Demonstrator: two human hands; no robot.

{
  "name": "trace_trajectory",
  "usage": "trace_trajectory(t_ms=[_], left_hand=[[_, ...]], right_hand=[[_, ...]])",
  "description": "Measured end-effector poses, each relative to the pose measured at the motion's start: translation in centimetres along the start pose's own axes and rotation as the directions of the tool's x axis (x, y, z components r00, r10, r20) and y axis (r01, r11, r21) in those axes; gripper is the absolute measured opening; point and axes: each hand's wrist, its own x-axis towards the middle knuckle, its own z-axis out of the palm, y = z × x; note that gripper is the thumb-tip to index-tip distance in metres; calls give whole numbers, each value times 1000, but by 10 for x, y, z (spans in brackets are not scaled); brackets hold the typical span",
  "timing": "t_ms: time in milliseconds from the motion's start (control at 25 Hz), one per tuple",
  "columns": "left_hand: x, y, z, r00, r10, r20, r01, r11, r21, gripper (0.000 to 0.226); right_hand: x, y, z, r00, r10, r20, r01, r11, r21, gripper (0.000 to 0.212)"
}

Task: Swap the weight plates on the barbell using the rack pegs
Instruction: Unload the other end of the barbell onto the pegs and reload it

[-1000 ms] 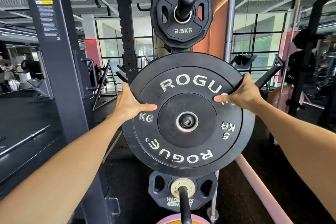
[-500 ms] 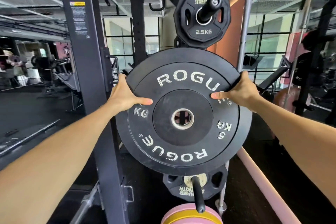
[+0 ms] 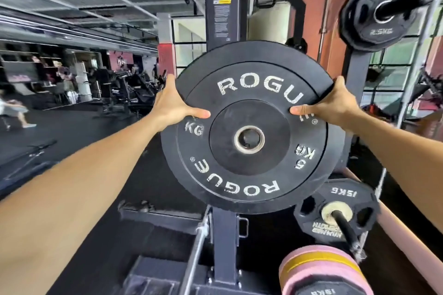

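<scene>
Beside the rack upright (image 3: 224, 19), we now carry the 5 kg plate (image 3: 249, 127) clear of its peg, hole empty. Left hand (image 3: 172, 103) and right hand (image 3: 335, 105) grip its rim, thumbs across the face.

Black bumper plate (image 3: 249, 170) with white lettering, silver hub ring (image 3: 249, 139), pink plate (image 3: 321, 270) with yellow stripe
</scene>
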Motion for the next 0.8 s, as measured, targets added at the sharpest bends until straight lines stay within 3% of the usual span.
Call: trace_trajectory(t_ms=[160,360,560,800], left_hand=[[7,-41,-70,1000,-22,17,22,1000,-8,111],[22,-84,-106,999,-44,14,44,999,-2,105],[22,-122,-118,999,-34,3,34,999,32,106],[-38,-198,-116,998,-25,50,25,1000,-6,107]], right_hand=[[-32,-58,51,999,39,10,-39,999,2,104],[-31,-89,102,999,29,38,-29,1000,5,106],[-40,-90,142,998,33,46,-35,999,25,112],[-118,-58,196,999,47,25,-47,999,8,107]])
